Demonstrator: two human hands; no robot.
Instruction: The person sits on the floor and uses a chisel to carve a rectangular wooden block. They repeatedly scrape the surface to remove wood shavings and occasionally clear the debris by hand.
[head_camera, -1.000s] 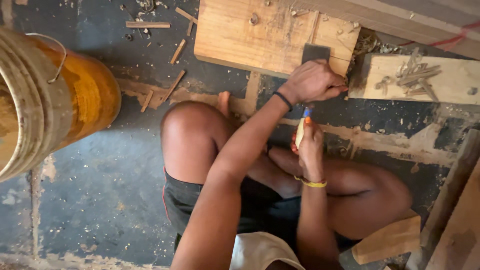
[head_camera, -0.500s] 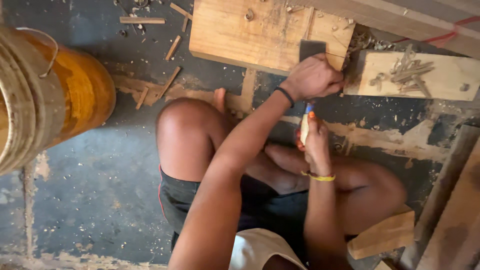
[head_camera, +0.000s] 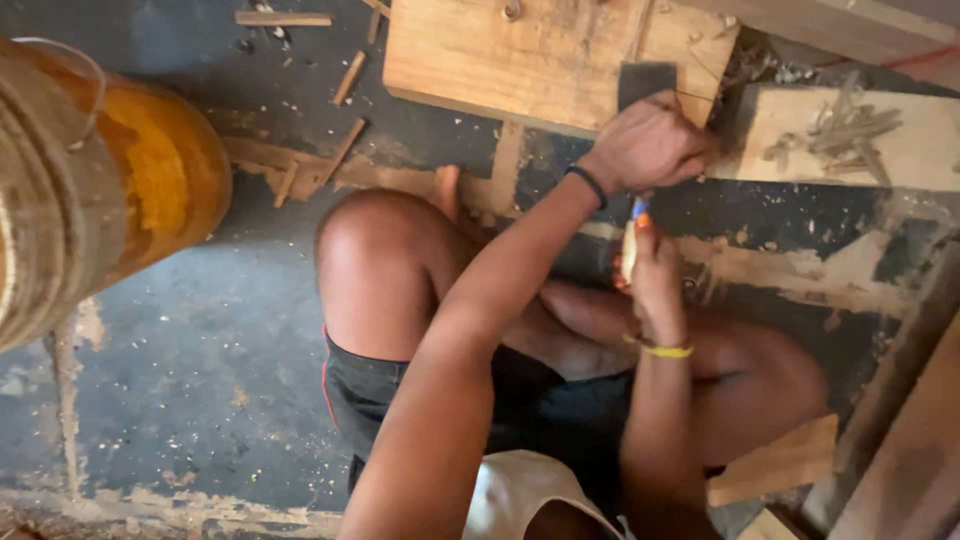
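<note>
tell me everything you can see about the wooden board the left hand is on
The wooden board is a flat, pale, rough-sawn plank lying on the dark floor ahead of the seated person. A dark rectangular notch is cut into its near edge. The left hand presses on that edge beside the notch. Its top edge runs out of view.

packages: none | labels: none | signs: none | screens: none

Dark concrete floor (head_camera: 180, 400), wood scraps (head_camera: 345, 80), yellow drum (head_camera: 120, 190)
</note>
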